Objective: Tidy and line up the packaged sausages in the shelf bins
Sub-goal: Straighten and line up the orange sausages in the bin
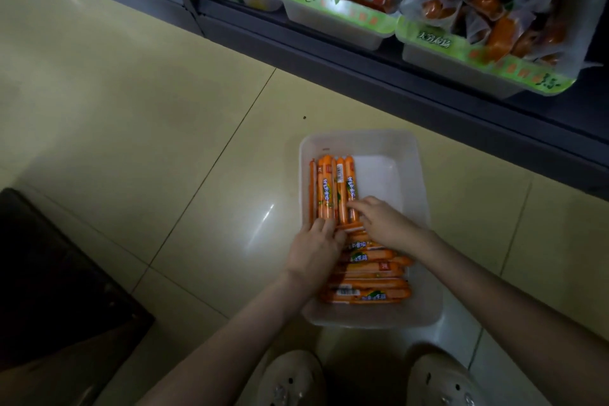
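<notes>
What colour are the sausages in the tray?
The sausages are orange; the head view shows them best.

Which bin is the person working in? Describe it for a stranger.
Find the dark shelf across the top; on the yellow floor below lies one white bin. Unlike the green-labelled shelf bins, it is unlabelled, and the left hand and right hand rest on its orange sausages.

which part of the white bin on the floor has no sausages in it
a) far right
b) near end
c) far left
a: the bin shows bare white bottom at its far right, while lengthwise sausages fill the far left and a crosswise stack fills the near end.
</notes>
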Tool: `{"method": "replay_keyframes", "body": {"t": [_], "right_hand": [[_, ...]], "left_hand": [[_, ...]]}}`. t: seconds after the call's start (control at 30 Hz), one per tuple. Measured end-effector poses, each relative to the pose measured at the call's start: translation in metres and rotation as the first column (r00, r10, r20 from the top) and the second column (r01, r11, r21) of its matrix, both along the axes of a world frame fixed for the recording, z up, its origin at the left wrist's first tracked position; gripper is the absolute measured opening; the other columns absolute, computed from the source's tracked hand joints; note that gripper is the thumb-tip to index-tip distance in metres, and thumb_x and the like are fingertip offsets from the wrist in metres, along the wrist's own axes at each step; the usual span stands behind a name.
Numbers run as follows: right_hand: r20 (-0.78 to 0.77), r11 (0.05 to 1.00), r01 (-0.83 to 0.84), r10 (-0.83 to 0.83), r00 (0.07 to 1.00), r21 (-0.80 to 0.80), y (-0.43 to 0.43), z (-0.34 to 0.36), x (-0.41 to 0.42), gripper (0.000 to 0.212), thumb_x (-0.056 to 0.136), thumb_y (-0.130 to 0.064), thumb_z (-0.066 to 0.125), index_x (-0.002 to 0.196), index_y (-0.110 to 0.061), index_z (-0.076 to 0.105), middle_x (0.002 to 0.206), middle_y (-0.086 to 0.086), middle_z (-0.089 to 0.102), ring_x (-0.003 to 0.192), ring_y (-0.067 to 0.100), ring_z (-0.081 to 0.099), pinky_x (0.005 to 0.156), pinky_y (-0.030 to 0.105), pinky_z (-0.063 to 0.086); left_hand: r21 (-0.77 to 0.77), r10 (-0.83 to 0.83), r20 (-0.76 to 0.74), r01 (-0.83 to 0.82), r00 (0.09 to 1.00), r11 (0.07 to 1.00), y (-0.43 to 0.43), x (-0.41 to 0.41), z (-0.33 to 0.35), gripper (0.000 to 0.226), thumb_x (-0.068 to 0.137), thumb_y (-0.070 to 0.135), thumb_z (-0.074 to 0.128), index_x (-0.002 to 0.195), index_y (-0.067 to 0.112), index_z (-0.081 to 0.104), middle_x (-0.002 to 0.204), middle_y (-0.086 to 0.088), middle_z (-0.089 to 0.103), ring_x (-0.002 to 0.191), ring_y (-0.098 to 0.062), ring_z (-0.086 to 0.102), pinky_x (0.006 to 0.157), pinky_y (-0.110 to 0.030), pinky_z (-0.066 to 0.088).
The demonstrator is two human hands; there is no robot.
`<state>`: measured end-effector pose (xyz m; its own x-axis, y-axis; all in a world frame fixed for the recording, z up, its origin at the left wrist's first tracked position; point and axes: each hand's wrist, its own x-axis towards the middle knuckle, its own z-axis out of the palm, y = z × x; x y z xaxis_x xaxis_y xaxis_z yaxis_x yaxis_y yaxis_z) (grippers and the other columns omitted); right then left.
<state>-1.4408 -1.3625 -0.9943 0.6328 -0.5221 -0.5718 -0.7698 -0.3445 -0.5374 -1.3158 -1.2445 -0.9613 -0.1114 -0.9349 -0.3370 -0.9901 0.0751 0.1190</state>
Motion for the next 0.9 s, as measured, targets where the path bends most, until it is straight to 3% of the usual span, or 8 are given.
{"method": "replay_keyframes", "body": {"t": [0.13, 0.27, 0.43, 0.6, 0.67, 0.77, 0.83, 0.9], "right_hand": [[-0.182, 0.987, -0.086, 0.06, 0.981, -0.138, -0.006, -0.017, 0.013, 0.033, 0.1, -0.03, 0.038, 0.131, -0.022, 0.046, 0.123, 0.012, 0.045, 0.112, 0.03, 0.05, 0.093, 0.038, 0.045], [-0.257, 0.975, -0.025, -0.033, 0.966, -0.221, -0.008, -0.023, 0.009, 0.017, 0.098, -0.02, 0.039, 0.112, -0.018, 0.049, 0.114, 0.013, 0.046, 0.094, 0.033, 0.055, 0.081, 0.038, 0.05], [0.054, 0.926, 0.297, -0.292, 0.955, -0.234, -0.002, -0.003, -0.006, 0.039, 0.094, -0.006, 0.043, 0.132, -0.015, 0.041, 0.114, 0.016, 0.052, 0.096, 0.036, 0.055, 0.076, 0.041, 0.047], [0.353, 0.815, 0.55, -0.467, 0.81, -0.184, -0.014, 0.057, -0.019, 0.011, 0.097, -0.016, 0.051, 0.104, -0.009, 0.058, 0.091, 0.009, 0.064, 0.083, 0.029, 0.064, 0.066, 0.033, 0.043], [0.448, 0.831, 0.547, -0.454, 0.77, -0.099, -0.015, 0.089, -0.021, 0.005, 0.093, -0.012, 0.058, 0.093, -0.016, 0.061, 0.081, 0.0, 0.065, 0.076, 0.02, 0.069, 0.071, 0.031, 0.05], [0.586, 0.888, 0.458, -0.354, 0.729, -0.033, -0.006, 0.129, -0.022, 0.019, 0.089, -0.01, 0.063, 0.083, -0.027, 0.059, 0.079, -0.009, 0.065, 0.075, 0.008, 0.068, 0.075, 0.028, 0.053], [0.673, 0.9, 0.433, -0.287, 0.681, -0.054, 0.001, 0.145, -0.023, 0.019, 0.088, -0.009, 0.062, 0.083, -0.027, 0.059, 0.08, -0.01, 0.063, 0.075, 0.006, 0.063, 0.074, 0.024, 0.051], [0.745, 0.891, 0.438, -0.214, 0.632, -0.116, 0.007, 0.153, -0.022, 0.017, 0.087, -0.011, 0.055, 0.088, -0.028, 0.058, 0.084, -0.013, 0.059, 0.077, 0.007, 0.059, 0.072, 0.021, 0.048]], "left_hand": [[-0.193, 0.005, -0.066, -0.018, 0.998, 0.981, -0.007, 0.021, -0.007, 0.032, 0.065, 0.018, 0.08, 0.095, 0.014, 0.067, 0.09, -0.005, 0.064, 0.08, -0.023, 0.064, 0.078, -0.032, 0.053], [-0.175, 0.017, -0.141, -0.042, 0.99, 0.984, -0.01, 0.027, -0.009, 0.04, 0.066, 0.016, 0.08, 0.103, 0.012, 0.065, 0.097, -0.007, 0.065, 0.087, -0.024, 0.065, 0.083, -0.033, 0.052], [-0.118, 0.111, -0.239, -0.142, 0.965, 0.983, -0.012, 0.024, 0.001, 0.054, 0.08, 0.013, 0.07, 0.129, 0.005, 0.052, 0.12, -0.014, 0.06, 0.109, -0.03, 0.059, 0.095, -0.038, 0.046], [-0.166, 0.227, -0.319, -0.29, 0.92, 0.943, -0.026, 0.01, 0.017, 0.05, 0.089, 0.01, 0.059, 0.137, 0.003, 0.045, 0.132, -0.02, 0.053, 0.118, -0.036, 0.053, 0.094, -0.044, 0.047], [-0.234, 0.224, -0.315, -0.304, 0.922, 0.924, -0.035, 0.001, 0.025, 0.051, 0.09, 0.019, 0.052, 0.137, 0.0, 0.044, 0.133, -0.023, 0.051, 0.121, -0.038, 0.051, 0.096, -0.046, 0.046], [-0.262, 0.308, -0.23, -0.364, 0.923, 0.894, -0.045, -0.016, 0.054, 0.05, 0.094, 0.032, 0.041, 0.128, -0.003, 0.052, 0.121, -0.023, 0.06, 0.112, -0.038, 0.058, 0.09, -0.045, 0.049], [-0.186, 0.387, -0.192, -0.421, 0.902, 0.888, -0.047, -0.027, 0.076, 0.05, 0.099, 0.037, 0.031, 0.129, 0.001, 0.047, 0.119, -0.018, 0.06, 0.107, -0.035, 0.061, 0.081, -0.041, 0.049], [-0.209, 0.387, -0.268, -0.445, 0.882, 0.871, -0.045, -0.033, 0.086, 0.039, 0.1, 0.037, 0.035, 0.124, 0.008, 0.045, 0.109, -0.013, 0.062, 0.095, -0.032, 0.062, 0.067, -0.036, 0.042]]}}
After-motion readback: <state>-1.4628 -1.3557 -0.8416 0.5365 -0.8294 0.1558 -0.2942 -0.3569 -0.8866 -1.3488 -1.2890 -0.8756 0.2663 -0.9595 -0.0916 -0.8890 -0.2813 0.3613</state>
